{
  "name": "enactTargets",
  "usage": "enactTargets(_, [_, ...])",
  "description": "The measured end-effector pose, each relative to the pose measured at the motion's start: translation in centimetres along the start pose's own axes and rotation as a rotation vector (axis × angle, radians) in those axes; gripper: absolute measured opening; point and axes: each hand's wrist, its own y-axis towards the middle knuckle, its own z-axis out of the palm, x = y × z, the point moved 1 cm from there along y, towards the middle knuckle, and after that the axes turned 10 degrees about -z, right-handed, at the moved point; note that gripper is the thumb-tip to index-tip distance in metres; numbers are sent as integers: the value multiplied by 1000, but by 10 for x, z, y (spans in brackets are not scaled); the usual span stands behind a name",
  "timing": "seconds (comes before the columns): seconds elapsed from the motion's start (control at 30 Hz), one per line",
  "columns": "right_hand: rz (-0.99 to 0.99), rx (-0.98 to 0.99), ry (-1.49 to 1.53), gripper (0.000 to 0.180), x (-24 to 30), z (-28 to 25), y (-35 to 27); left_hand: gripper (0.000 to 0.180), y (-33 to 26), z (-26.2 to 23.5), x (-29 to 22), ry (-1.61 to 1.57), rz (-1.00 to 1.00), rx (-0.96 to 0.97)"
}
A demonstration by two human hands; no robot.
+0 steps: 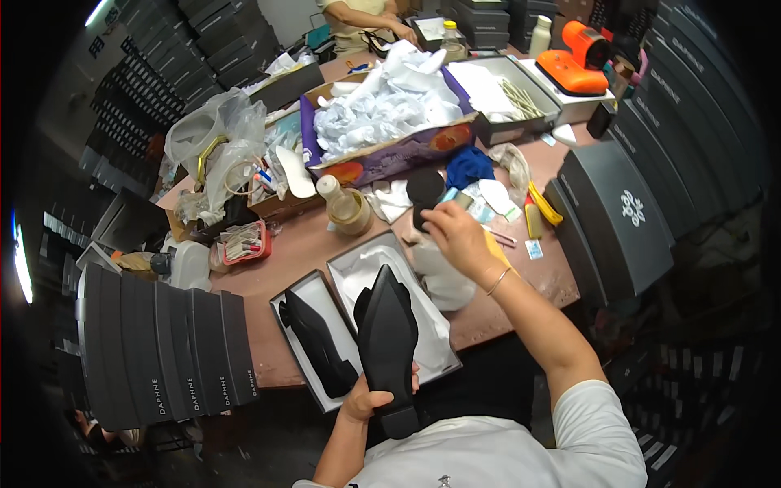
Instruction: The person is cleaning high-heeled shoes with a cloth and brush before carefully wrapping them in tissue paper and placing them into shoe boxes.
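My left hand [376,398] grips a black pointed-toe flat shoe [387,333] near its heel, with the sole turned up and the toe pointing away from me. My right hand [460,237] reaches over the table with its fingers pinched at the lower end of a dark, rounded object [425,189] whose kind I cannot make out. Under the held shoe lies an open box [443,366] lined with white tissue paper. Beside it, the matching black shoe [316,337] rests on its side in the box's other half [281,305].
Stacked dark shoeboxes flank me at left [187,350] and right [622,211]. Farther back stand a purple carton [407,159] heaped with crumpled paper, a glass jar [350,213], a red basket [264,244], a blue cloth [469,167] and an orange device [573,69]. Another person [358,20] works across the table.
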Motion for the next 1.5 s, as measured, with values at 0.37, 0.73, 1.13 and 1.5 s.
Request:
enactTargets(0.37, [89,243,-230,26,-126,70,29,79,45,-37,-28,-114,74,80])
enactTargets(0.73, [-252,134,211,12,96,6,10,57,27,-6,-11,35,-19,-2])
enactTargets(1.13, [68,152,353,14,96,-12,-9,67,18,-35,4,702,411,-597])
enactTargets(1.5, [359,157,534,15,114,-44,-73,21,-52,-142,12,162,46,-845])
